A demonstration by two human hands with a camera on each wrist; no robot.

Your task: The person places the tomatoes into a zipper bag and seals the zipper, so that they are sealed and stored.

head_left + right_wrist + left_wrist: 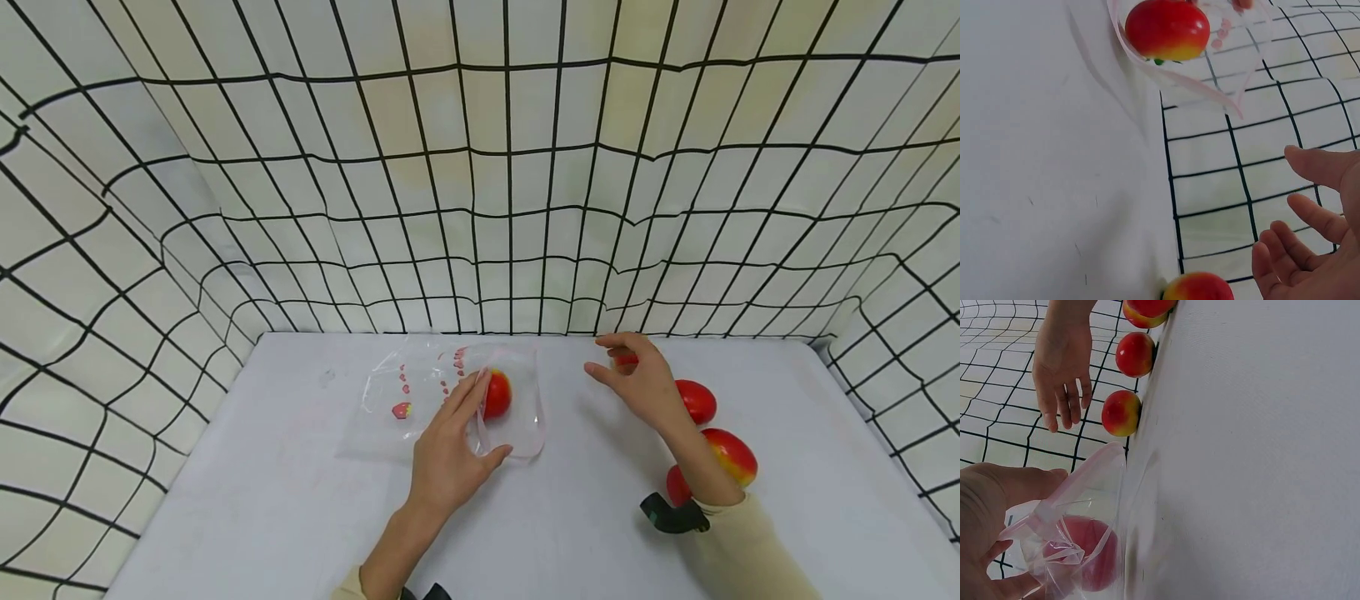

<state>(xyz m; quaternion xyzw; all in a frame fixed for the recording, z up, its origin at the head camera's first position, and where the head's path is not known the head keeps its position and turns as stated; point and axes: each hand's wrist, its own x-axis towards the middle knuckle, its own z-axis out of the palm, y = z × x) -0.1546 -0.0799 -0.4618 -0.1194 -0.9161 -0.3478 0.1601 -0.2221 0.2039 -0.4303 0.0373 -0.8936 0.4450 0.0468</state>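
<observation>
- I'm watching the white surface (270, 500) carrying everything, and round things are having plenty of room to roll.
- The clear bag (427, 383) is lying mid-surface, its pink lip (1082, 481) standing raised toward the right; I'm judging that lip worth holding high, or the film could be sagging across the mouth.
- My left grip (450, 462) is touching the lip, thumb and fingers standing well apart; whether it's pinching film, I'm not able to tell.
- My right grip (645, 387) is hovering right of the bag, loosely curved, holding nothing; cupping round sides would be working better than poking.
- Four loose fruits (697, 402) are sitting to the right, some partly hidden.
- One bagged fruit (497, 394) is resting inside, near the mouth; I'm reckoning deeper would be safer.
</observation>
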